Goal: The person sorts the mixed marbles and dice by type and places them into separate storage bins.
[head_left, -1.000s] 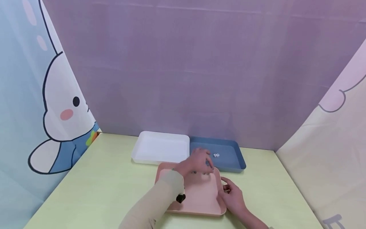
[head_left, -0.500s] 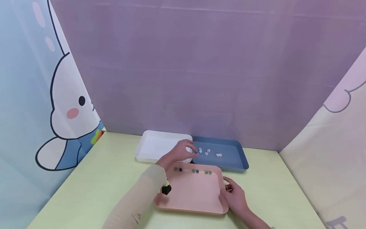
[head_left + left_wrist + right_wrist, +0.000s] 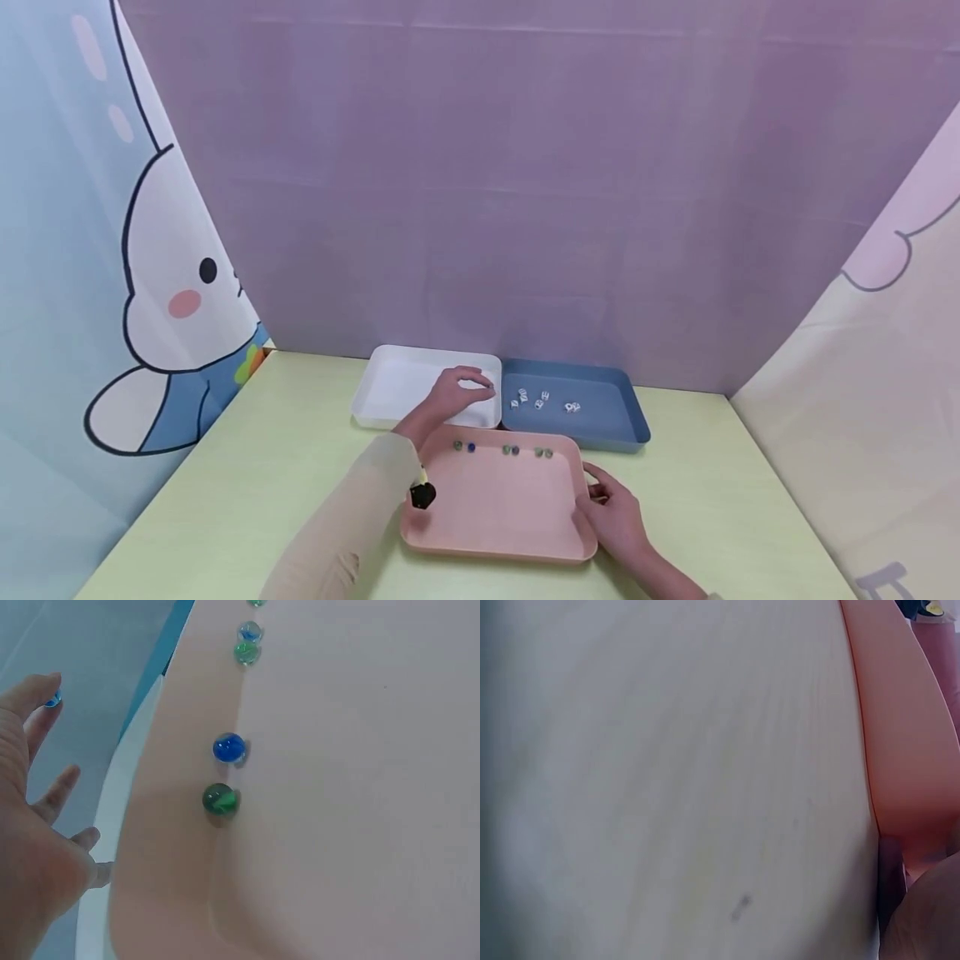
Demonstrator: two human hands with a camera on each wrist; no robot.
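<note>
My left hand (image 3: 450, 396) is over the right part of the white tray (image 3: 390, 387), pinching a clear blue marble (image 3: 52, 699) between thumb and forefinger. The other fingers are spread in the left wrist view. My right hand (image 3: 617, 518) grips the right rim of the pink tray (image 3: 502, 508), part of its fingers hidden under the edge in the right wrist view. Along the pink tray's far side lie several marbles in pairs, among them a dark blue marble (image 3: 229, 748) and a green marble (image 3: 219, 799).
A blue tray (image 3: 600, 425) with several white dice (image 3: 539, 403) stands behind the pink tray, right beside the white one. A purple curtain (image 3: 480, 183) hangs behind the pale green table (image 3: 247, 467), with printed curtains at both sides.
My left hand has moved left from over the blue and pink trays to over the white tray, uncovering dice and marbles. The right hand keeps its hold on the pink tray.
</note>
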